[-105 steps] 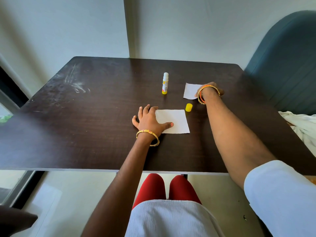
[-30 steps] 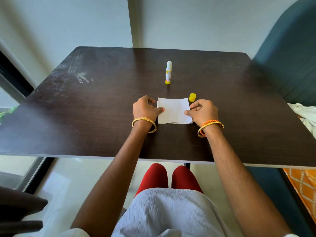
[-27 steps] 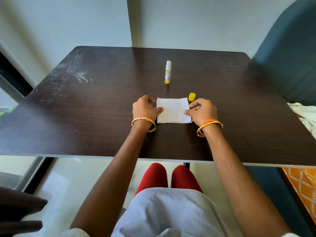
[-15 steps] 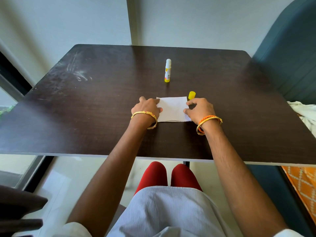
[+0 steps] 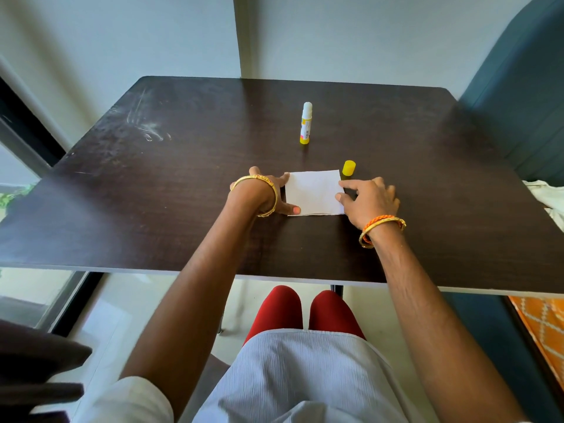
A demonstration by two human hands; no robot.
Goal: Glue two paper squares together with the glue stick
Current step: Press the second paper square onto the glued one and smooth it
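Paper squares stacked and being pressed flat

The paper squares [image 5: 313, 193] lie as one white sheet at mid-table, just toward 6 o'clock of the yellow cap [image 5: 348, 167]. A second ago both hands were curled at its sides; now the left hand [image 5: 268, 193] at 9 o'clock and right hand [image 5: 367, 198] at 3 o'clock spread flat, fingers pressing its edges, gripping nothing. Joining looks nearly done. The uncapped glue stick [image 5: 306, 123] stands at 12 o'clock on the table [image 5: 152, 193]; no containers are visible.

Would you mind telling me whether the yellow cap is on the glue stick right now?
No, the yellow cap lies on the table by the paper's far right corner, apart from the upright glue stick.
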